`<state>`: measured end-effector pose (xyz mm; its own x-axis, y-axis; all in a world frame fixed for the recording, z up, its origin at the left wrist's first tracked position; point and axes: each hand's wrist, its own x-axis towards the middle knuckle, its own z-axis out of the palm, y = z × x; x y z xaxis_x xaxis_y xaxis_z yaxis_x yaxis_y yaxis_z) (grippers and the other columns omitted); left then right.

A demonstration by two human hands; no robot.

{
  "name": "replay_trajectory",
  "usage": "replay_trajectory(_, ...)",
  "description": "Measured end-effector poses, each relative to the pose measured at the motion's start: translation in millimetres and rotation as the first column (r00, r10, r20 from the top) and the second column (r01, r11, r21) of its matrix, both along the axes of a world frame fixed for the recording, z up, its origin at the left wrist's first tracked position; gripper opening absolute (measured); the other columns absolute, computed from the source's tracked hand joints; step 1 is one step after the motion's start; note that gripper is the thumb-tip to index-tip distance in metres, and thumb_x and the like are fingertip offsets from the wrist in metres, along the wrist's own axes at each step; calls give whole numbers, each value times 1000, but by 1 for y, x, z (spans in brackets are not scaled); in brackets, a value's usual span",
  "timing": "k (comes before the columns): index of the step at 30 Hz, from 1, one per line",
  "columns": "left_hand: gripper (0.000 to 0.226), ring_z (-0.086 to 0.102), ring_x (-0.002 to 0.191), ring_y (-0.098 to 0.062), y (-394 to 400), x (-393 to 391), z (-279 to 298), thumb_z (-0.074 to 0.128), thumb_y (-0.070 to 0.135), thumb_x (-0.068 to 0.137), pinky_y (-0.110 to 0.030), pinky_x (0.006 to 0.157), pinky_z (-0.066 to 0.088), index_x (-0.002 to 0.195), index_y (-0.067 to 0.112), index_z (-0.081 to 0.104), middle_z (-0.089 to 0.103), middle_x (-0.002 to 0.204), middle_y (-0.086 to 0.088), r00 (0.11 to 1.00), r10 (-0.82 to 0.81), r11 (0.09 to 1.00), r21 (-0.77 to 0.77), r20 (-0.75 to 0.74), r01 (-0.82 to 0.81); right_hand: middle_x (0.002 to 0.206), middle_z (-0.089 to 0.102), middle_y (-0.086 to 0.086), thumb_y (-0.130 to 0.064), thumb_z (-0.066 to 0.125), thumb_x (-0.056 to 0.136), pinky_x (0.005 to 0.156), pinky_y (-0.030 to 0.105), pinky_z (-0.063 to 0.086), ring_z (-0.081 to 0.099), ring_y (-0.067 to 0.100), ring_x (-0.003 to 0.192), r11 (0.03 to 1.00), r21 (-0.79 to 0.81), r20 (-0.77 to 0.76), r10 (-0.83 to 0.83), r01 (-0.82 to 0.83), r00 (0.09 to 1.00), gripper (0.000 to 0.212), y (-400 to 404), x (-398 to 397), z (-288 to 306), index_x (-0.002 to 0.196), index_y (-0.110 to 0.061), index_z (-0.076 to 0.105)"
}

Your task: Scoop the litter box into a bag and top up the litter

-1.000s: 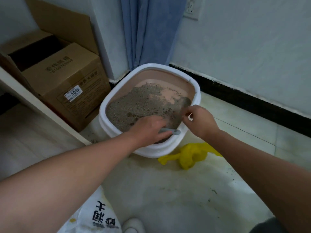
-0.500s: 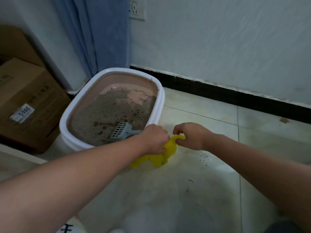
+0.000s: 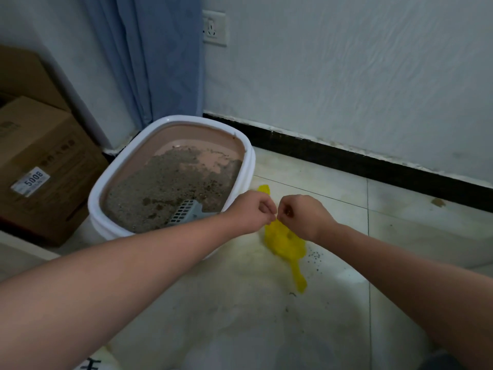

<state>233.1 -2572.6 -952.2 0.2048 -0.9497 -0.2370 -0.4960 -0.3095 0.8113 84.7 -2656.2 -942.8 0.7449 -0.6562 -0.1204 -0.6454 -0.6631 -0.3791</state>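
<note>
Yellow thin plastic bag [image 3: 284,240] is pinched at its top by both hands [image 3: 252,209] [image 3: 302,213] beside the white-rimmed litter box [image 3: 170,180], grey slotted scoop [image 3: 184,210] parked inside, so scooping and topping up look undone.

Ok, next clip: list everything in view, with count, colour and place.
litter box: one, white rim, pink inside, on the floor by the curtain
litter: grey-brown, thin layer in the box
scoop: one, grey, slotted, lying in the litter
bag: one, yellow, crumpled, on the floor right of the box
cardboard box: one, brown, far left
curtain: one, blue, behind the box
socket: one, white, on the wall
left hand: pinches the bag
right hand: pinches the bag
</note>
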Motion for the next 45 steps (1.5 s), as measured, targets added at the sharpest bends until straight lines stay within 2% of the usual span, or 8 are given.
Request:
replay_trajectory(4,19,61,93,-16,14,-5,-4,65,19,81,-26,79,48,100,22,66,67,98,4,940,-143,986,128,309,108,90,65,1,-17,52,85,68,31,48,60,23,85,998,-2,-174,55,-56,983,13,3,-9,-10,90,-18,63)
replay_trajectory(10,33,61,91,-20,22,-9,-19,70,40,79,-36,78,52,103,19,63,65,99,0,900,-215,968,204,380,145,121,61,3,-21,60,88,85,33,50,58,22,107,997,35,-330,74,-66,941,38,-9,-26,-10,126,-22,56)
replay_trajectory(16,40,62,90,-20,15,-19,-25,74,45,76,-38,79,53,102,16,65,67,97,-1,903,-229,957,253,365,141,111,63,-2,-61,70,70,76,30,47,59,20,100,991,82,-452,131,-105,882,64,0,-24,-15,121,-26,55)
replay_trajectory(24,36,61,99,-21,20,-17,-31,72,35,80,-27,77,47,110,16,66,67,107,-2,909,-231,961,226,348,158,106,64,6,-20,52,85,67,27,38,61,29,100,992,-47,-413,85,-115,907,25,16,-8,-24,110,-17,56)
replay_trajectory(30,42,61,84,-16,23,-13,-24,76,48,72,-35,70,50,100,23,58,65,94,4,953,-122,989,110,276,95,78,61,-2,-8,64,76,68,30,50,58,19,75,922,343,-8,-186,178,982,15,1,6,-9,89,-16,64)
replay_trajectory(34,30,59,80,-18,21,-9,-18,76,32,76,-30,60,40,97,19,58,62,84,4,984,-4,1000,2,176,4,78,68,12,4,60,84,74,31,58,65,20,70,608,757,54,-421,238,905,15,4,12,9,96,-2,66)
replay_trajectory(39,21,60,80,-19,16,-3,-17,64,6,77,-30,68,46,95,14,68,69,90,-2,984,92,994,-71,151,-82,77,66,1,-10,75,76,71,30,52,61,12,69,894,417,77,-213,163,974,14,4,7,3,86,-12,66)
replay_trajectory(45,10,64,81,-19,3,-6,-16,71,15,77,-32,73,51,83,20,64,66,80,2,960,261,962,-116,101,-249,80,66,-3,-21,68,81,70,30,49,62,18,76,978,146,114,-170,152,979,11,-2,-1,-1,75,-22,59)
